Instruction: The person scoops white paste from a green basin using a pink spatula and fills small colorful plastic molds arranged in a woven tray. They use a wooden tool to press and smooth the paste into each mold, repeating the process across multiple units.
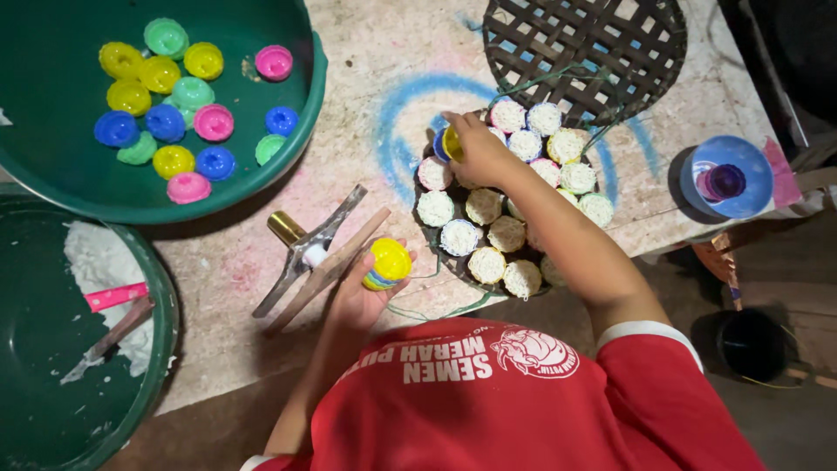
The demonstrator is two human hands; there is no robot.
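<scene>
Yellow plastic cup mould [389, 262] clenched in left hand [362, 292] (ready spare); right hand [478, 153] presses another mould [449, 142] onto woven tray [453, 262], depositing white cakes [459, 236].

A worn, chalk-marked tabletop [384, 61] carries a green basin [309, 96] at its far left corner, a second basin [161, 349] at the near left edge, metal tongs [318, 253] mid-table, and a woven tray [602, 39] at the far edge.

Basin [309, 105] of cups [166, 113] far left, woven tray [449, 262] of filled cups [484, 209] centre, lid [728, 174] right
</scene>
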